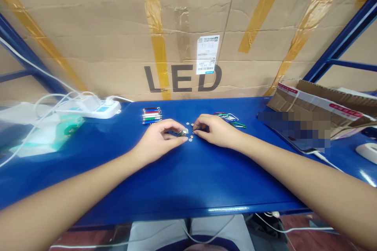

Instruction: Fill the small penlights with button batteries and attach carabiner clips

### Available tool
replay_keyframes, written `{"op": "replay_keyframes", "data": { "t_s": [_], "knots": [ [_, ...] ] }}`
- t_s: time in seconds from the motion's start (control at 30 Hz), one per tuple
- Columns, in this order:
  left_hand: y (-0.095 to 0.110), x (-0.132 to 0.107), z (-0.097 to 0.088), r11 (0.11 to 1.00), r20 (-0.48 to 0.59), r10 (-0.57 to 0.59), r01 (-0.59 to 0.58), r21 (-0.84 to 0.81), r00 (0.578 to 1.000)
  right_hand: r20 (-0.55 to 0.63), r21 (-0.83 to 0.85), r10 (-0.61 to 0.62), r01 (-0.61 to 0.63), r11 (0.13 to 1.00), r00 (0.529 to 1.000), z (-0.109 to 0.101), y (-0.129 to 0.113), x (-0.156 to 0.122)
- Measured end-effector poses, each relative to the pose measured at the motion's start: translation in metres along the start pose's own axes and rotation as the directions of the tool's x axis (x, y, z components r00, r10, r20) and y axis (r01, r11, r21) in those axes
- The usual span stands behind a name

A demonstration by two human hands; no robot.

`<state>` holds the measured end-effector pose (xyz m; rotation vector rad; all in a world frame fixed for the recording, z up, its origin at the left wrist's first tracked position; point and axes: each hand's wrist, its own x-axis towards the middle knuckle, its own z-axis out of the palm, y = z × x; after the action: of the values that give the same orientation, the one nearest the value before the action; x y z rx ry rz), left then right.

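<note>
Grasping small shiny pieces (184, 131) between the thumb and fingers of the left hand (160, 138), over the blue table (188, 180). Curling the right hand (216, 130) beside loose discs (190, 139) lying between both hands; not showing clearly whether pinching one. Calling, by judgement, for a snug left pinch and light right fingertips, tipping each disc by its edge rather than scraping, and keeping clear of the clips (228, 117) and coloured tubes (152, 116) just beyond.

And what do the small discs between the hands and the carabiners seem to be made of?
Discs: probably metal, silvery or coppery finish, judging by their colour; too small to be sure. Carabiners: likely metal, glossy, partly coloured finish; bright highlights show.
</note>
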<state>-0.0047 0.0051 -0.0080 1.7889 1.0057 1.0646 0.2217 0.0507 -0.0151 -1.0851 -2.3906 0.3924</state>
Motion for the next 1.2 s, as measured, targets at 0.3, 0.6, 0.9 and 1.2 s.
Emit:
{"op": "replay_keyframes", "data": {
  "t_s": [0.3,0.6,0.9,1.2],
  "knots": [
    [-0.004,0.000,-0.002,0.992,-0.031,0.018,-0.014,0.126,0.999,-0.054,0.328,0.152,-0.127,0.936,0.987,-0.005,-0.017,-0.001],
    [-0.002,0.001,-0.001,0.985,-0.022,0.039,-0.035,0.172,0.999,-0.272,0.447,-0.124,0.240,0.862,0.954,-0.012,-0.042,-0.012],
    [0.003,-0.002,0.001,0.986,0.030,0.068,-0.071,0.148,0.997,-0.245,0.391,-0.176,0.263,0.882,0.953,-0.011,-0.040,-0.013],
    [0.002,-0.002,0.000,0.982,0.018,0.118,-0.119,0.148,0.993,-0.280,0.057,-0.357,0.386,0.921,0.891,-0.018,-0.041,-0.016]
  ]
}}
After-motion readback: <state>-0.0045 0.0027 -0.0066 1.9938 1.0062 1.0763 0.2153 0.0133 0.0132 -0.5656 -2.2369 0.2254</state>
